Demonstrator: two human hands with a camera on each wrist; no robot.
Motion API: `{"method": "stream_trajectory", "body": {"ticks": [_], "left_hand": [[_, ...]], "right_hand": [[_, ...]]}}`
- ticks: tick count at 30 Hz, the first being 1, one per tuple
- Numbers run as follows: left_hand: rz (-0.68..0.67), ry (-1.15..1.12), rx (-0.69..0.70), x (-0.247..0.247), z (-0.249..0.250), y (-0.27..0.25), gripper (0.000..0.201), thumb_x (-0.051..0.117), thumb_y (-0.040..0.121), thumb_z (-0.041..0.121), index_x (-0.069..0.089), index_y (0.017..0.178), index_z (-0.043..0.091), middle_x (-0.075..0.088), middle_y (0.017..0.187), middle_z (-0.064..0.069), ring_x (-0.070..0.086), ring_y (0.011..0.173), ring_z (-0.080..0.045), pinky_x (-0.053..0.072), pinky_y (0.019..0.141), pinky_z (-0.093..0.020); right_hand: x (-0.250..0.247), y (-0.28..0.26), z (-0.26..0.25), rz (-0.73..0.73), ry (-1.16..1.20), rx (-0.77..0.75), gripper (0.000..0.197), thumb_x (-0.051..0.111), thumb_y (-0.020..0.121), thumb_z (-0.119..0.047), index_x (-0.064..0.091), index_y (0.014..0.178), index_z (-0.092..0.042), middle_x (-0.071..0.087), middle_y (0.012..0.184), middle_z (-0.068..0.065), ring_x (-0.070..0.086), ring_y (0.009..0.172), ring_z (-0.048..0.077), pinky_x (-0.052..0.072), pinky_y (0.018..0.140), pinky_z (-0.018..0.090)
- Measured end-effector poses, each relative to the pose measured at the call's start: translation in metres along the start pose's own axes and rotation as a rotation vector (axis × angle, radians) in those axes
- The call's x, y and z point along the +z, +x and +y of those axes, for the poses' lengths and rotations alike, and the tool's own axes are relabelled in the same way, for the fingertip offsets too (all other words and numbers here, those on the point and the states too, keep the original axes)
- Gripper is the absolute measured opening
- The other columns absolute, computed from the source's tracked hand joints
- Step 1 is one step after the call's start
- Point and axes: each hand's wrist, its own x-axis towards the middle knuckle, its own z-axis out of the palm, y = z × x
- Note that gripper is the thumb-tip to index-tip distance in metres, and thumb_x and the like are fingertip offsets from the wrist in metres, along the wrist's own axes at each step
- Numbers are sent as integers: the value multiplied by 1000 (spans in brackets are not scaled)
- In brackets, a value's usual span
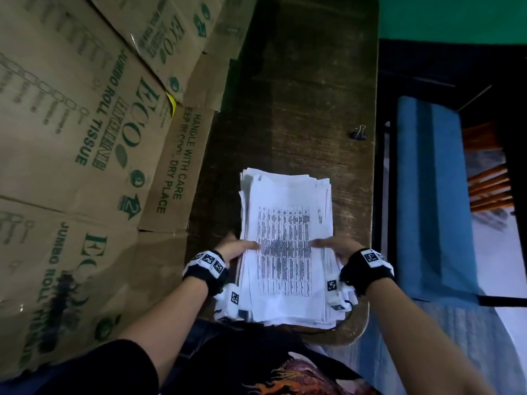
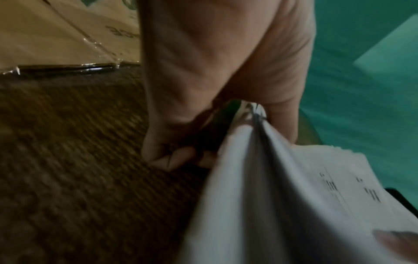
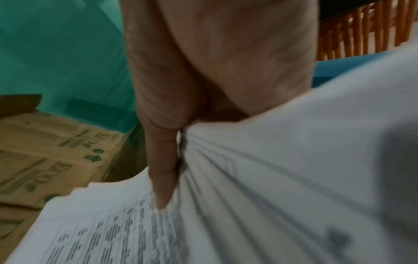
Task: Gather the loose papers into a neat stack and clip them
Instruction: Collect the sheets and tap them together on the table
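Both hands clamp the paper stack at mid-bench: my left hand and my right hand pinch opposite long edges, thumbs on top, so sheets can't slide while squaring. Edges ragged. Binder clip waits well apart, far right.

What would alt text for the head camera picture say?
Two hands, the left hand and right hand, grip the sides of an uneven stack of printed papers on a dark wooden table. A black binder clip lies beyond it; cardboard boxes stand left.
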Motion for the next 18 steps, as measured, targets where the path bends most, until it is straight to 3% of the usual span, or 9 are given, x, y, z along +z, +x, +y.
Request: {"method": "stream_trajectory", "body": {"ticks": [2,3,5,8,12,15,16,17,18], "left_hand": [[-69,45,34,5,-10,9,80,86,61,26,48,128,6,55,131,-2,50,121,-19,39,108,-37],[-73,56,63,6,-17,18,79,87,53,27,54,123,8,60,128,-5,56,117,-21,43,105,-39],[-59,7,109,7,-30,36,92,86,33,34,57,118,11,65,122,-7,62,110,-23,47,101,-44],[-75,-71,171,-2,-4,-7,70,84,63,11,49,123,3,58,120,1,54,112,-15,37,102,-30],[-103,-102,211,-27,22,-32,57,71,78,-5,44,127,7,50,127,0,45,121,-13,31,98,-28],[-141,-123,254,-46,42,-42,54,69,78,-6,49,128,0,55,118,-2,47,114,-12,28,96,-25],[-138,-132,322,-49,50,-48,54,69,78,-8,51,127,2,55,115,0,49,111,-12,24,110,-27],[-100,-132,390,-51,60,-56,56,68,78,-8,48,129,3,52,114,2,48,109,-12,39,98,-51],[-30,-139,469,-49,70,-62,58,67,80,-8,44,132,3,47,114,4,45,108,-10,32,80,-21]], "right_hand": [[4,35,18,2,-86,-60,115,95,33,-50,50,131,-9,59,130,9,61,111,27,50,92,40],[7,46,21,17,-89,-101,110,95,32,-46,54,127,-8,64,123,11,64,106,25,52,93,42],[17,27,8,65,-57,-165,76,91,52,-21,59,119,-3,69,110,12,67,99,24,52,94,42],[21,-22,-19,71,34,-204,55,81,70,-3,53,118,0,65,116,7,60,105,18,45,100,38],[8,-22,-15,0,306,-240,101,94,55,-22,40,138,-4,61,128,12,60,118,26,50,96,37],[4,-39,-24,-179,491,-294,53,82,69,-5,63,117,6,65,119,23,59,117,35,48,100,43],[3,-50,-32,-189,477,-338,47,83,70,-8,67,113,4,65,119,22,58,119,36,42,106,47],[2,-49,-37,-171,508,-405,46,83,71,-10,68,112,1,65,120,22,58,119,36,39,108,50],[1,-55,-46,-98,517,-503,43,82,73,-9,67,112,1,66,118,22,60,115,36,42,104,53]]}}
